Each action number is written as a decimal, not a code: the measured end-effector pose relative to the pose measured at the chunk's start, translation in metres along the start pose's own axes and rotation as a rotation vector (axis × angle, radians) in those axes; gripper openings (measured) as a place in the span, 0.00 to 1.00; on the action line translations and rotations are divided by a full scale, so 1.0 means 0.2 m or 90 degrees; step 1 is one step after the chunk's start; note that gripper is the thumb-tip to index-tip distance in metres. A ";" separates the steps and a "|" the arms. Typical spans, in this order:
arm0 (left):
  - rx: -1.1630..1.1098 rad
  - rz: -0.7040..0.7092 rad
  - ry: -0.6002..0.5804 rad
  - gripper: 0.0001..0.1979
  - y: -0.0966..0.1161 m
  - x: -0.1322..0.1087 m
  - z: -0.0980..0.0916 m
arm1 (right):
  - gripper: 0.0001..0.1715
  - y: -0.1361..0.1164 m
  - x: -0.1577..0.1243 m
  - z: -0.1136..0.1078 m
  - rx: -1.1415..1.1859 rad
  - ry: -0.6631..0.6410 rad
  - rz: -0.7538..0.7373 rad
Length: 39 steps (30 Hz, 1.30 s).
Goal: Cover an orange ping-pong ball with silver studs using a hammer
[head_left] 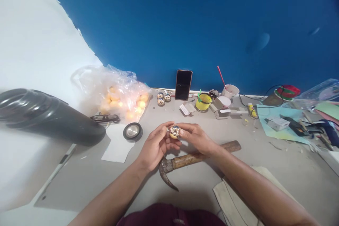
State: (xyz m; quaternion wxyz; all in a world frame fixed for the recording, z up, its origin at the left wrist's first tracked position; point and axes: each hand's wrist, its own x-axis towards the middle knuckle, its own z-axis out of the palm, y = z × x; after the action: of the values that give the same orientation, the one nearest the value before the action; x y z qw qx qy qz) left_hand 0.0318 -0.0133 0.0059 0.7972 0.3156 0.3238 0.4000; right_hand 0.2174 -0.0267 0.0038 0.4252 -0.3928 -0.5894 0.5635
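Observation:
A small round ball [174, 132], gold below with a patterned, studded top, is held up between both hands over the table. My left hand [158, 144] has its thumb and fingers around the ball's left side and underside. My right hand [196, 137] grips it from the right, thumb on its front and fingers behind. Under the hands lies a claw hammer [185, 160], its rusty head to the left and wooden handle running to the right. Three similar balls [161, 101] sit together near the wall.
A phone [183, 84] leans upright at the back, beside a yellow cup [203, 102]. A dark bottle [53, 118], its round lid [132, 131] and a lit plastic bag [119, 95] are at left. Cloth [238, 197] lies front right; papers and tools [293, 125] lie far right.

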 end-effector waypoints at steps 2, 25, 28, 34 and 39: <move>-0.018 -0.014 -0.004 0.19 0.00 0.01 0.00 | 0.24 0.01 0.01 0.00 -0.020 0.013 -0.003; -0.079 -0.066 0.141 0.16 0.02 0.11 -0.08 | 0.09 0.19 0.09 -0.19 -0.284 0.253 0.033; -0.086 -0.072 0.132 0.16 0.03 0.11 -0.08 | 0.09 0.19 0.09 -0.18 -0.333 0.222 0.024; -0.128 -0.125 0.130 0.19 0.04 0.11 -0.09 | 0.08 0.21 0.10 -0.18 -0.377 0.206 0.037; -0.115 -0.083 0.125 0.12 0.03 0.11 -0.11 | 0.08 0.22 0.09 -0.16 -0.448 0.165 0.052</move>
State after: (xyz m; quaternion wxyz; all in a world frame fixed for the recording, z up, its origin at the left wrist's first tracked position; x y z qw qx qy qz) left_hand 0.0225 0.0143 -0.0095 0.8112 0.1804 0.3829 0.4034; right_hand 0.2416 0.0035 -0.0397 0.3125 -0.6059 -0.6722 0.2888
